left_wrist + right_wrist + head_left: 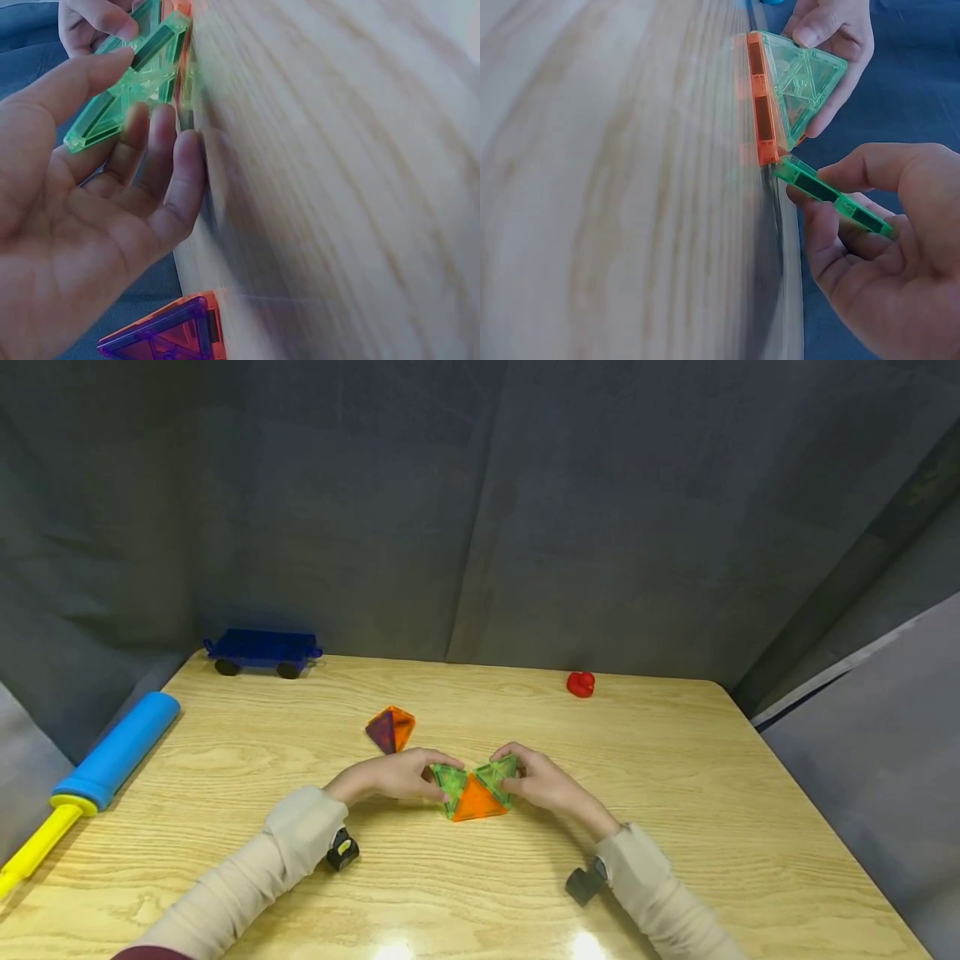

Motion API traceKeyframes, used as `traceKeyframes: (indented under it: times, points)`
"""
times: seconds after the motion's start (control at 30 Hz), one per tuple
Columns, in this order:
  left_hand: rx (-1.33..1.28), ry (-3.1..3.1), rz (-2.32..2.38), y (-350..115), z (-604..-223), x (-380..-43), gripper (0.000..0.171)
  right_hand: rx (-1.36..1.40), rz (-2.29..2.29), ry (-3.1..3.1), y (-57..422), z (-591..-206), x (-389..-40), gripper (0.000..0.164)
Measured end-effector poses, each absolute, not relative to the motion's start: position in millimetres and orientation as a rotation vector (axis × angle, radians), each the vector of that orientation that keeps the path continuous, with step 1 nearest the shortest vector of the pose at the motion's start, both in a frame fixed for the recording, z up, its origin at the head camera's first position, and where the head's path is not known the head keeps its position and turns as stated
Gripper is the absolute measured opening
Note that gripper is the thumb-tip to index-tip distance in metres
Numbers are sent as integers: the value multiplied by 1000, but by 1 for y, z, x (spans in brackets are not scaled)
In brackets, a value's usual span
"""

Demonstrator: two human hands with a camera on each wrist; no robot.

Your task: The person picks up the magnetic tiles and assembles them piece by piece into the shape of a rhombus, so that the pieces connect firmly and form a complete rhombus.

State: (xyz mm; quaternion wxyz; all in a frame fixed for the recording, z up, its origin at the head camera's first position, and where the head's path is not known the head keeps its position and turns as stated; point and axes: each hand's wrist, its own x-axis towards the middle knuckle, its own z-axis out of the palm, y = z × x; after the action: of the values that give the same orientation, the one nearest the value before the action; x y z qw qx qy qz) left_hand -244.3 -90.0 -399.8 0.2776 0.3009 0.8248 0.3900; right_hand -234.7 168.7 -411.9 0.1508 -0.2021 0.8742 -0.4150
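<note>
A flat orange triangular magnetic tile (478,800) lies on the wooden table between both hands. My left hand (405,774) pinches a translucent green triangular tile (452,779) between thumb and fingers, tilted up along the orange tile's left edge. From the other side, my right hand (546,783) pinches a second green triangular tile (832,196). That tile is tilted, with one corner right at the orange tile's end in the right wrist view. Just beyond my left hand stands a small purple and orange pyramid (390,729) of similar tiles.
A dark blue toy wagon (262,648) stands at the back left of the table (675,760). A red toy duck (581,684) sits near the back edge. On the left lies a blue and yellow pump-like tube (120,752). Grey curtains (480,510) enclose the back and sides.
</note>
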Motion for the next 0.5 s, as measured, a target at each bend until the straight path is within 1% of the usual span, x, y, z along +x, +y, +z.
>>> traceKeyframes:
  times: [0.13,0.37,0.5]
  points:
    - [821,2213,1053,-90,-399,-244,54,-583,-1194,2520,167,-410,-233,35]
    - [838,2199,1104,-88,-398,-242,53,-605,-1219,2558,164,-409,-228,44]
    - [843,2205,1181,-86,-400,-240,51,-632,-1251,2569,163,-409,-227,40]
